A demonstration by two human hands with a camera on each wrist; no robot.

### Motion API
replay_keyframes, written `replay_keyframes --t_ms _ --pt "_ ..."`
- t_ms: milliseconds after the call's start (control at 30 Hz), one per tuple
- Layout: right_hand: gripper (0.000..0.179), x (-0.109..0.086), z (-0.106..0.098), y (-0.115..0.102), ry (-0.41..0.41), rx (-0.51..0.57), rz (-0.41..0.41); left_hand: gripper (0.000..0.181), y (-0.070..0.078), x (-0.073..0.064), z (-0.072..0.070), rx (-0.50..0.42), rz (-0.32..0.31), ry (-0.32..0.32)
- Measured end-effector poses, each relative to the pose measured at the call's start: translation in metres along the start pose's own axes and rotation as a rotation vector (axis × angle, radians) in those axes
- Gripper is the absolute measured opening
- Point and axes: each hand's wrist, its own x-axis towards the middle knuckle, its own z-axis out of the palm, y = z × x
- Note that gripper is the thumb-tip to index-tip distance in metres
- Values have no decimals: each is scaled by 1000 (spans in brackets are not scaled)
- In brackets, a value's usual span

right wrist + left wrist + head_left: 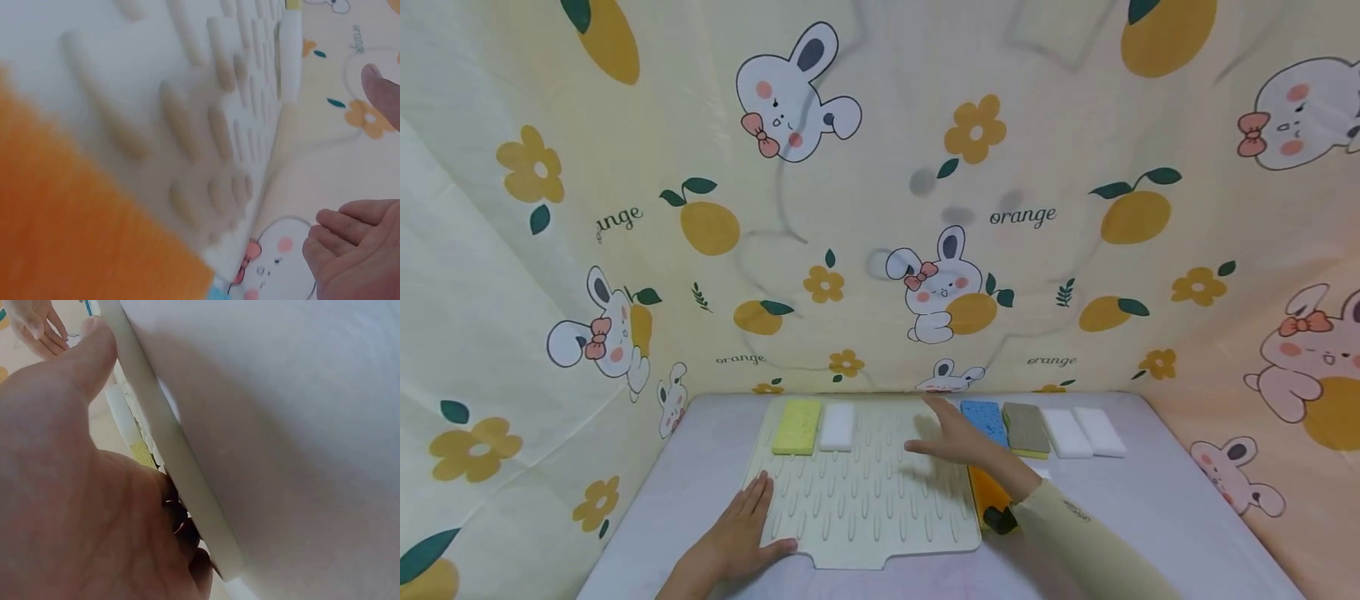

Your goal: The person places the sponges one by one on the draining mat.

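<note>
A cream board with raised ridges (pixel 865 533) lies flat on the table. My left hand (pixel 737 529) is at its near left corner, fingers straight along the left edge and thumb by the front edge. In the left wrist view, the left thumb and fingers meet the board's rim (pixel 187 481). My right hand (pixel 955 433) hovers over the board's far right part, fingers spread and holding nothing. Toward the far left of the board lie a yellow sponge (pixel 797 427) and a white sponge (pixel 837 427), side by side.
Right of the board, in a row, are a blue sponge (pixel 987 421), a grey-and-yellow sponge (pixel 1027 429) and two white sponges (pixel 1067 433). An orange item with a black part (pixel 988 492) sits beside the board, partly hidden by my right forearm. Printed fabric (pixel 865 208) hangs behind the table.
</note>
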Motion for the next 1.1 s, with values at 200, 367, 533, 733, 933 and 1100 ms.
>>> replay_keyframes --t_ms 200,367,533,733,933,1100 --pt "116 -15 -16 11 -4 2 -3 120 0 0 -1 1 6 -7" --pt "113 -29 -27 24 12 2 16 120 2 0 -2 -4 2 -26" --pt "105 -37 -38 41 33 -38 44 121 0 1 -1 2 -4 -28" --pt "111 -48 -51 63 42 -65 85 123 -1 4 -1 16 -8 -30" --pt "116 -63 -69 78 28 -56 103 123 -1 4 0 17 -8 -28" --pt "114 -74 -84 96 62 -72 110 123 -1 3 -1 14 -7 -27"
